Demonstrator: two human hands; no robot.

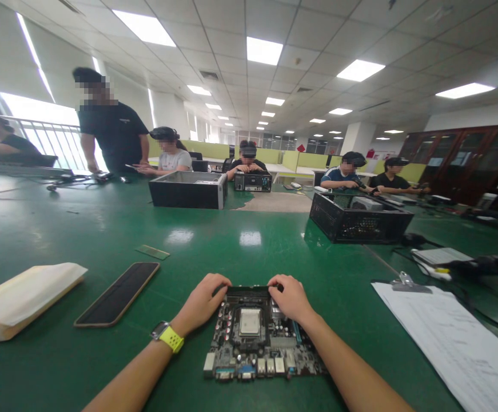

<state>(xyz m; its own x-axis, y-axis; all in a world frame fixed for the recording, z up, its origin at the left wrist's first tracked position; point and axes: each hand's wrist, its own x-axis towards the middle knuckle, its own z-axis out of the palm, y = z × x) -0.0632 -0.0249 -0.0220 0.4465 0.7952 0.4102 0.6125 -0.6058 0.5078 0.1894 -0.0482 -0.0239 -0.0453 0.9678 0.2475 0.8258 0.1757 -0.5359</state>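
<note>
A motherboard (pixel 274 342) lies flat on the green table in front of me, its ports facing me. A pale square processor (pixel 250 322) sits inside a black frame on it. Along the board's far edge runs a long dark strip (pixel 249 290); whether it is a memory slot or a stick in one, I cannot tell. My left hand (pixel 206 297) has thumb and forefinger pinched at the strip's left end. At the other end, my right hand (pixel 291 297) pinches in the same way, its forearm covering the board's right side.
Left lie a phone (pixel 118 294), a paper packet (pixel 28 294) and a thin greenish strip (pixel 152 252). A clipboard (pixel 450 337) with papers and cables is at right. Computer cases (pixel 360 220) (pixel 184 191) stand farther back. Several people sit or stand around the table.
</note>
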